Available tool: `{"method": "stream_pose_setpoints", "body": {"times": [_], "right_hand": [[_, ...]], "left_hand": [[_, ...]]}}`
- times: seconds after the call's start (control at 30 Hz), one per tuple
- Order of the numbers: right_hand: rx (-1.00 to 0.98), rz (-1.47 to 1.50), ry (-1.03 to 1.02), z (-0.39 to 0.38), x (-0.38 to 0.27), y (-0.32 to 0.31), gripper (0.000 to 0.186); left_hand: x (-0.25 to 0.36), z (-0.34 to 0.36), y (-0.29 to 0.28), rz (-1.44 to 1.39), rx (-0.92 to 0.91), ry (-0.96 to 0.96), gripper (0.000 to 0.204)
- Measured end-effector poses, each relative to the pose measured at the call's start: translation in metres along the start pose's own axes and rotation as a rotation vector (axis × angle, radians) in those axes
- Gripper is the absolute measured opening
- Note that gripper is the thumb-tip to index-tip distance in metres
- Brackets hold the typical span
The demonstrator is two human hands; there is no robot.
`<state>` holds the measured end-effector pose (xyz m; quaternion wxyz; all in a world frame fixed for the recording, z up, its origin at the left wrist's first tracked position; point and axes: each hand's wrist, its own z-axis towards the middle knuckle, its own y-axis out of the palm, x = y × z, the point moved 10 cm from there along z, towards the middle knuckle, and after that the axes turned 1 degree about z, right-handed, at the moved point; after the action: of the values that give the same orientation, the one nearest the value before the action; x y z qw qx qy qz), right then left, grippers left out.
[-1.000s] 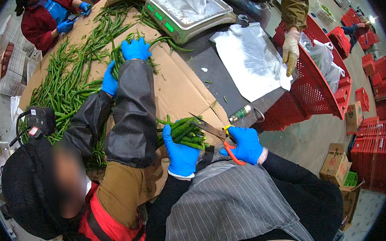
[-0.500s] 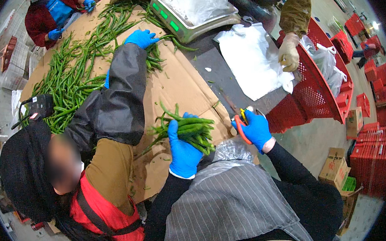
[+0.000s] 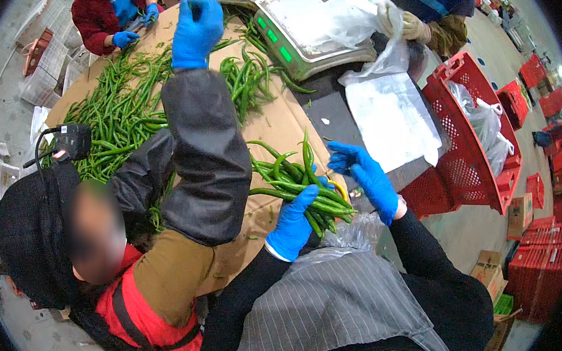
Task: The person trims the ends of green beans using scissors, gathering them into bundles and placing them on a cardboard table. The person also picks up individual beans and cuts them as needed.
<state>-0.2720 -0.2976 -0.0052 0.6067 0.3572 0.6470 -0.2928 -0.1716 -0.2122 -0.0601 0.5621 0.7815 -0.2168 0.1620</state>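
My left hand [image 3: 291, 229], in a blue glove, is closed around a bunch of long green chili peppers [image 3: 316, 199]. Their tips and stems fan out past the fingers, above the cardboard's near edge. Just right of the bunch, my right hand [image 3: 373, 179], also blue-gloved, is open with its fingers stretched toward the peppers and nothing visible in it. A curved yellow piece [image 3: 341, 189], mostly hidden, shows between the bunch and my right hand. Loose green chili peppers [image 3: 121, 102] are heaped on the cardboard [image 3: 283, 125] farther left.
At my left a co-worker raises a blue-gloved hand [image 3: 196, 32] over the cardboard. Another person stands at the far left. A scale [image 3: 314, 62] stands beyond, where a third person's gloved hands hold a plastic bag. White bags [image 3: 390, 122] lie beside a red crate [image 3: 460, 160].
The red-handled tool has left my right hand, which has opened. My left hand and its peppers have shifted right in the picture. The left co-worker's hand has risen; the far person now handles plastic.
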Motion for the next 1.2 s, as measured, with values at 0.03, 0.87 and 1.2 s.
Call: {"method": "stream_pose_setpoints", "body": {"times": [0.03,0.87,1.2], "right_hand": [[-0.085,-0.011,0.013,-0.001,-0.013,0.022,0.059],[-0.122,-0.02,0.121,-0.013,0.061,0.066,0.053],[-0.135,0.15,0.224,-0.015,0.059,0.072,0.06]], "left_hand": [[-0.002,0.001,0.0,-0.021,-0.011,-0.022,0.05],[0.022,0.006,0.008,0.582,-0.071,0.263,0.078],[0.058,-0.021,0.039,1.316,0.076,0.595,0.106]]}}
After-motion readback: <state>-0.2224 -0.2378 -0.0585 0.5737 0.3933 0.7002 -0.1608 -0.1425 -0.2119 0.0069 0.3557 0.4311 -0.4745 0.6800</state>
